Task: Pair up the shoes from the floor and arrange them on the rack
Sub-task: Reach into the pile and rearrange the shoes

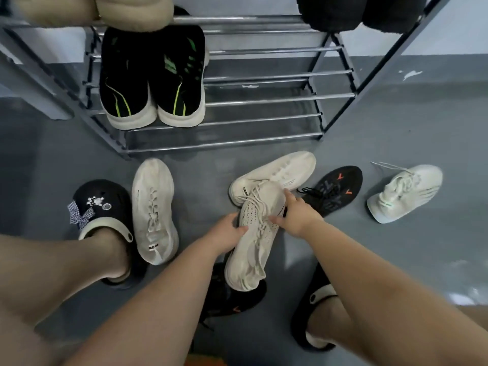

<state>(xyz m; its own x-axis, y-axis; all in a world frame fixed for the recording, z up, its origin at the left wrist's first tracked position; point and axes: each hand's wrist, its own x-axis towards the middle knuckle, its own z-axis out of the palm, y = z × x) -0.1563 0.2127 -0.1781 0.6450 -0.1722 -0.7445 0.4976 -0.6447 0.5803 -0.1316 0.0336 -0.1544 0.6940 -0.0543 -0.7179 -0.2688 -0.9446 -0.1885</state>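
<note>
Nearest, a black sneaker with an orange mark (237, 299) lies on the grey floor (396, 260), partly hidden under the cream knit sneaker (253, 239) that both hands hold. The left hand (227, 233) curls round its left side near mid-length; the right hand (297, 215) pinches the laces and tongue, forefinger pointing up. The shoe's long axis runs away from the person, toe tilted right, resting on another cream sneaker (277, 175) lying crosswise. A third cream sneaker (154, 210) lies left, nearer the left hand. Beyond, the rack (264, 122) has a free lower shelf beside the black-and-green pair (153, 80).
</note>
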